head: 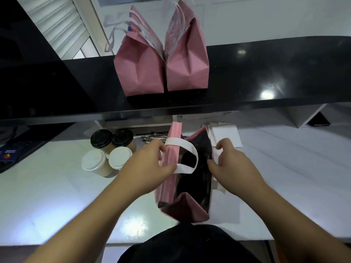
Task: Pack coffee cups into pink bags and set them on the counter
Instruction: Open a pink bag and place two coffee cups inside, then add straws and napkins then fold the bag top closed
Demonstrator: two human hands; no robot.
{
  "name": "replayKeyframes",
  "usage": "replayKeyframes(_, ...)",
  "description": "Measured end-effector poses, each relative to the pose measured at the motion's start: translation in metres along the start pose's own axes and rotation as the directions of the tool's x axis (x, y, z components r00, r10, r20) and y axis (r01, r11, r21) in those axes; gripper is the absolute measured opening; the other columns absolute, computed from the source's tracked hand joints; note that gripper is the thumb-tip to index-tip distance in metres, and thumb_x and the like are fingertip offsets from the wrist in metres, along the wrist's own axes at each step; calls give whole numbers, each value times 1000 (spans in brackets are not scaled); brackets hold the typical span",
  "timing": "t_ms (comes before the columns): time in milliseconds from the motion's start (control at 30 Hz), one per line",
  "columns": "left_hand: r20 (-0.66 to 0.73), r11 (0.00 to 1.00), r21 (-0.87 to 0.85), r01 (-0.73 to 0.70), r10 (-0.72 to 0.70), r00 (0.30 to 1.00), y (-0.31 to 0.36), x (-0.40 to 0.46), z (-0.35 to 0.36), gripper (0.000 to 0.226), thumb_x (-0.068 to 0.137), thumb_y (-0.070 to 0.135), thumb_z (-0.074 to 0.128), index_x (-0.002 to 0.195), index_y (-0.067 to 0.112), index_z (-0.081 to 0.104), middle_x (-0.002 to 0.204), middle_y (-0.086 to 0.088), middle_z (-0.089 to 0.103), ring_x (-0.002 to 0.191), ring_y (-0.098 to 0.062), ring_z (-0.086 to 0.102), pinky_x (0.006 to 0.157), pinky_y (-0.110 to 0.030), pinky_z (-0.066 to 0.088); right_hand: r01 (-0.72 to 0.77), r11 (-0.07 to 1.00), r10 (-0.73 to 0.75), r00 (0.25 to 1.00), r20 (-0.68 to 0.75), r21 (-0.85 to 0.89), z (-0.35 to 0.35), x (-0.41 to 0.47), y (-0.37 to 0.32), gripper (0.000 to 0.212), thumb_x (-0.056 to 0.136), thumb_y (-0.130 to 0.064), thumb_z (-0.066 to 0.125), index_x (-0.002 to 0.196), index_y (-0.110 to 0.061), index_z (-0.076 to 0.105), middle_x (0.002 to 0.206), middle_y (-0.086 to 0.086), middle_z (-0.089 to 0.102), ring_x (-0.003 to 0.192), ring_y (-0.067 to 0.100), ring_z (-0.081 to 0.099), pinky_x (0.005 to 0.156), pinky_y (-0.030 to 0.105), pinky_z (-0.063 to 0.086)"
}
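A pink paper bag [187,207] with white handles stands open on the white work table [57,196] right in front of me. My left hand [150,164] grips its left wall near the white handle. My right hand [231,162] grips the right wall, and the two hold the mouth apart. The bag's inside is dark and I cannot see what it holds. Left of the bag stand several lidded coffee cups: two with black lids [101,138] behind, two with white lids [94,161] in front. Two more pink bags [140,69] [187,67] stand side by side on the black counter [266,76].
The raised black counter runs across the view behind the white table. A bundle of dark wrapped items [153,136] lies behind the open bag. White paper [226,136] lies to its right rear. A dark device [9,154] sits at the far left edge.
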State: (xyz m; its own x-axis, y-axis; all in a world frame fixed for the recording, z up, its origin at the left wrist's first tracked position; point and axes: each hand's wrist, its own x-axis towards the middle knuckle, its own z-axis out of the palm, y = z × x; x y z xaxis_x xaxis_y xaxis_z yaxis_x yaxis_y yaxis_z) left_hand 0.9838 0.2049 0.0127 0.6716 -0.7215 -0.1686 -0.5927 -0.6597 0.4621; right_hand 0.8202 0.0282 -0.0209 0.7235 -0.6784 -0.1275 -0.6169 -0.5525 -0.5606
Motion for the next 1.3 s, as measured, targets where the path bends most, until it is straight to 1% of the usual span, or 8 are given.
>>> replayKeyframes(133, 164, 987, -100, 123, -106, 981, -17, -23, 8, 68, 63, 82, 61, 112, 40, 42, 106, 20, 52, 86, -3, 59, 64, -25, 47, 104, 989, -112, 992, -66, -104, 1, 18, -19, 53, 91, -35, 66, 136, -25, 41, 126, 2, 57, 99, 24, 61, 71, 33, 51)
replayKeyframes(233, 158, 985, -89, 148, -133, 978, -14, -30, 20, 71, 63, 77, 67, 114, 36, 42, 112, 14, 52, 88, -4, 59, 65, -27, 50, 208, 959, -228, 970, -87, -190, 0, 39, -31, 57, 88, -26, 68, 140, -23, 44, 137, 6, 49, 123, 28, 47, 99, 42, 48)
replayKeyframes(333, 111, 988, -61, 141, -134, 985, -10, -33, 24, 55, 73, 59, 73, 109, 30, 43, 106, 10, 56, 82, -10, 63, 63, -33, 55, 246, 937, -252, 968, 7, -247, -2, 61, -41, 52, 90, -23, 65, 141, -21, 51, 140, 4, 52, 126, 28, 46, 105, 44, 45)
replayKeyframes(500, -15, 995, 11, 103, -103, 995, -13, -33, 14, 19, 87, 42, 62, 94, 25, 56, 88, 7, 66, 76, -14, 63, 63, -36, 53, 211, 945, -197, 977, 83, -251, -3, 80, -41, 31, 93, -18, 57, 123, -18, 67, 120, 5, 63, 101, 25, 58, 85, 35, 50)
replayKeyframes(600, -68, 997, 55, 63, -59, 996, -19, -26, 4, 17, 96, 33, 59, 86, 20, 64, 81, 2, 67, 73, -18, 62, 63, -39, 53, 189, 952, -180, 982, 59, -242, -7, 80, -31, 21, 93, -16, 56, 109, -17, 70, 104, 5, 63, 86, 22, 53, 75, 31, 43)
replayKeyframes(733, -126, 996, 82, 38, -28, 992, -24, -5, -11, 17, 97, 23, 57, 82, 22, 65, 71, 5, 62, 68, -16, 58, 51, -30, 36, 141, 959, -135, 990, 41, -245, -16, 73, -17, 16, 93, -17, 55, 97, -17, 70, 95, 5, 68, 82, 25, 59, 71, 35, 50)
replayKeyframes(967, -54, 995, 86, -60, 65, 996, -20, 44, -24, 26, 93, 15, 57, 98, 32, 76, 85, 9, 72, 77, -14, 63, 59, -28, 47, 15, 991, -1, 995, 104, -131, -25, 29, 6, 13, 95, -30, 58, 94, -32, 71, 85, -14, 70, 73, 9, 61, 59, 28, 47)
replayKeyframes(1300, 139, 986, -136, -101, 119, 983, -25, 74, -20, 9, 91, 36, 70, 87, 43, 75, 80, 17, 75, 65, -8, 72, 49, -19, 53, -42, 999, 43, 994, 99, -15, -12, -31, 10, 25, 98, -51, 54, 85, -36, 70, 79, -22, 69, 73, -2, 61, 58, 18, 41)
